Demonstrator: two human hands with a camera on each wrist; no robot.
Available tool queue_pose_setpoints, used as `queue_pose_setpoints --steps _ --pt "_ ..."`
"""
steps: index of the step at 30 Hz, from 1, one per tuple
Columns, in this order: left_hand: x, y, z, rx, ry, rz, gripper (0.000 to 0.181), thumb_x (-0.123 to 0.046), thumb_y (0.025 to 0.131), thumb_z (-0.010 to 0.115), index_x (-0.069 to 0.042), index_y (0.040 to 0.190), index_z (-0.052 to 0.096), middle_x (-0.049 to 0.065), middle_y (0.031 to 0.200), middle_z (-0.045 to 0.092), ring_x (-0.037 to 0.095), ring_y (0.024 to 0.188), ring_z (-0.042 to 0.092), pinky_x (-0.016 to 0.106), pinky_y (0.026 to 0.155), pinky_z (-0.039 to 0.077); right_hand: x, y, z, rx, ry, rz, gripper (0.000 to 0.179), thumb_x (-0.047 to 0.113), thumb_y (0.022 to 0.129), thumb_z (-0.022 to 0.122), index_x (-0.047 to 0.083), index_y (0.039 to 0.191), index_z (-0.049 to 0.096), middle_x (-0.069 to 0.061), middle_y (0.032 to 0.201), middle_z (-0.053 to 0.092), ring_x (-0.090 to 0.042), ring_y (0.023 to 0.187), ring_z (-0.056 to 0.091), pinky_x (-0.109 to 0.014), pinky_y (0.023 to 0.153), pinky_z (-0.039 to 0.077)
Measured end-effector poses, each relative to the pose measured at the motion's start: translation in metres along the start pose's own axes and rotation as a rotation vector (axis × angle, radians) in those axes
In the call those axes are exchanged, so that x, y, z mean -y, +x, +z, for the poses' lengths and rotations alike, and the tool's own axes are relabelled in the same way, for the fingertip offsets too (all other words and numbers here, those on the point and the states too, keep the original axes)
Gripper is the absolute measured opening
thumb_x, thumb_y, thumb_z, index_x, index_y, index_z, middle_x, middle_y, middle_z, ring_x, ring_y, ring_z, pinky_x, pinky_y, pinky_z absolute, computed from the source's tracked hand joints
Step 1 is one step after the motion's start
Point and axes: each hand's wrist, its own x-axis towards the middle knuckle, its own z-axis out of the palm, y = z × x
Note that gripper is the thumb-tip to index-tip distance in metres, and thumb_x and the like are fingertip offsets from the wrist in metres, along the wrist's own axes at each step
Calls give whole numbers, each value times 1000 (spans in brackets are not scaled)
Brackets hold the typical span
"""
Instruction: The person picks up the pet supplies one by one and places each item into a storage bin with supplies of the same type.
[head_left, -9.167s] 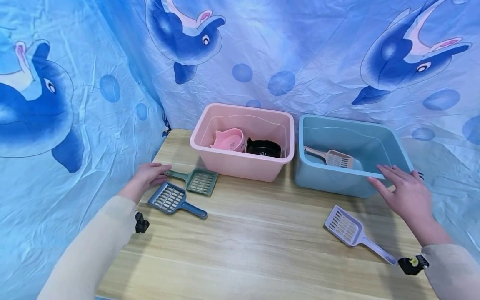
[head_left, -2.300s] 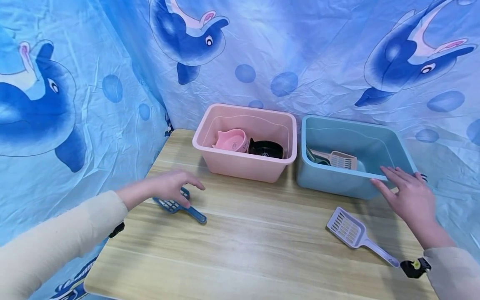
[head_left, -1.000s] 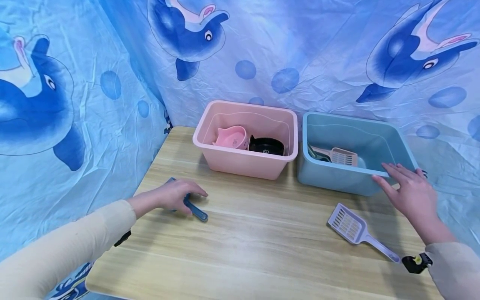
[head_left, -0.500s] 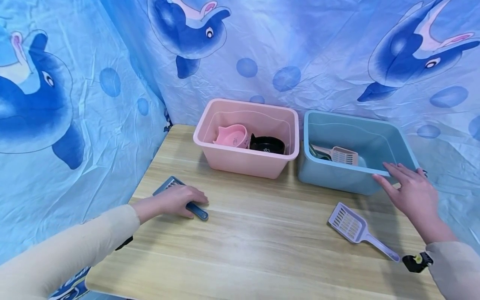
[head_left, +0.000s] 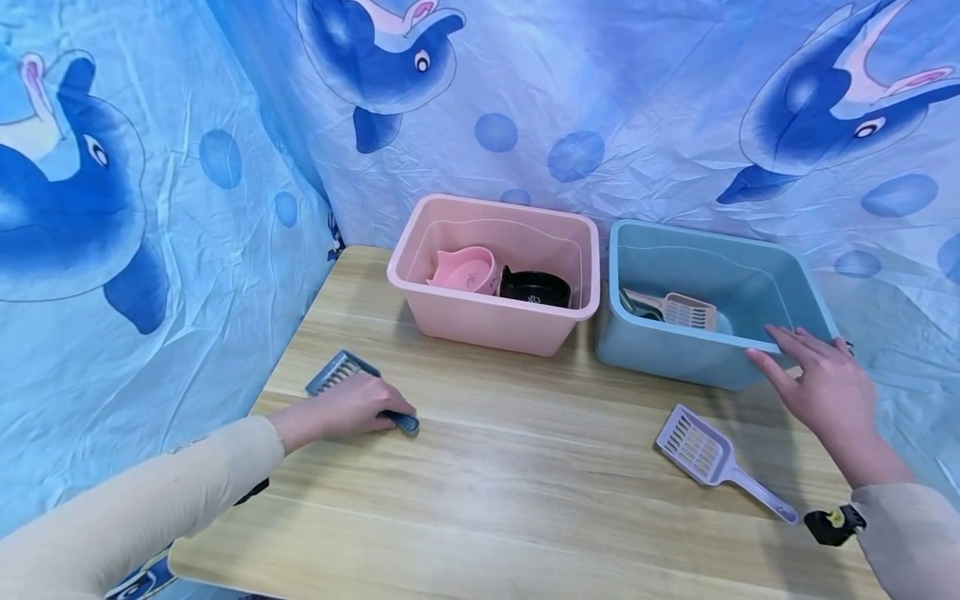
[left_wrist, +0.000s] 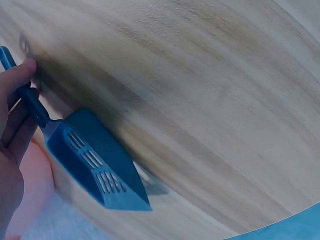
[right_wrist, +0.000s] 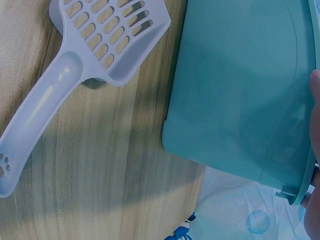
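Observation:
My left hand (head_left: 358, 406) pinches the handle of a dark blue litter scoop (head_left: 342, 371) at the table's left side. In the left wrist view, thumb and fingers close round that scoop's handle (left_wrist: 33, 104), and its slotted head tilts over the wood. My right hand (head_left: 821, 387) rests on the near right rim of a teal bin (head_left: 675, 354), fingers extended over the edge. Inside the bin lie a beige litter scoop (head_left: 688, 312) and a green scoop (head_left: 641, 308), mostly hidden by the front wall. A lilac litter scoop (head_left: 697, 447) lies on the table below my right hand.
Left of the teal bin stands a pink bin (head_left: 487, 321) holding a pink cat-eared bowl (head_left: 463, 269) and a black bowl (head_left: 536, 287). Both bins back onto a blue dolphin-print curtain (head_left: 660, 108). The wooden table (head_left: 510, 500) has a rounded front left corner.
The green scoop went from the table into the teal bin. My left hand then came to the blue scoop and took its handle, turning it slightly. My right hand stayed at the rim.

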Motion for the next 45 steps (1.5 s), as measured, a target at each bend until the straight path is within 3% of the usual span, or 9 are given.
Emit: queue_pose_setpoints --steps 4,10,16,19,26,31,36,41,45 --pt "-1 5 -9 -17 -61 -63 30 -16 92 86 -14 121 82 -3 111 81 17 104 77 38 89 64 0 1 0 -5 -1 -6 58 43 98 76 6 142 68 -35 125 68 -55 124 61 -63 127 26" --pt "-3 16 -26 -116 -199 -138 29 -17 90 88 -17 119 84 -4 111 82 15 102 76 40 89 64 0 0 -1 -20 4 -17 58 43 97 78 6 141 69 -34 123 70 -54 123 62 -63 127 28" --pt "-15 30 -45 -220 -439 -245 32 -21 90 89 -12 120 83 1 112 82 15 102 77 37 90 64 0 0 -1 -20 5 -18 58 44 97 77 7 141 69 -34 121 70 -54 123 62 -63 127 28" --pt "-25 38 -58 -290 -594 -263 34 -17 89 89 -5 120 82 6 112 81 17 100 78 33 88 65 -1 -1 -2 -21 5 -24 58 46 98 76 6 141 69 -34 121 70 -54 123 62 -64 126 28" --pt "-47 62 -91 -414 -934 -206 35 -3 89 86 5 122 77 13 112 81 19 102 79 32 89 65 -1 -2 -2 8 -7 -8 60 48 100 72 5 142 68 -32 129 68 -55 125 60 -63 128 25" --pt "-64 85 -123 -471 -1082 -128 36 4 90 82 8 125 74 16 115 80 22 106 79 37 94 63 0 -2 -3 15 -10 -1 60 48 100 72 5 141 68 -33 132 66 -56 125 60 -62 129 23" --pt "-83 116 -159 -510 -1120 -52 37 7 92 79 9 128 72 18 119 79 26 110 78 40 97 62 0 -2 -4 24 -19 8 59 45 99 74 4 141 68 -34 133 66 -56 125 60 -63 128 23" --pt "-98 148 -189 -523 -1094 -63 37 -4 93 83 -1 129 76 9 117 80 23 111 77 36 95 63 1 -2 -5 27 -24 1 59 43 98 76 5 142 67 -32 133 66 -56 124 60 -63 128 23" --pt "-109 185 -206 -540 -1154 -29 40 -2 92 83 1 131 74 11 116 80 24 111 77 36 99 62 2 -3 -4 -1 -19 -21 58 43 97 77 5 140 69 -32 131 68 -55 122 62 -64 127 26"
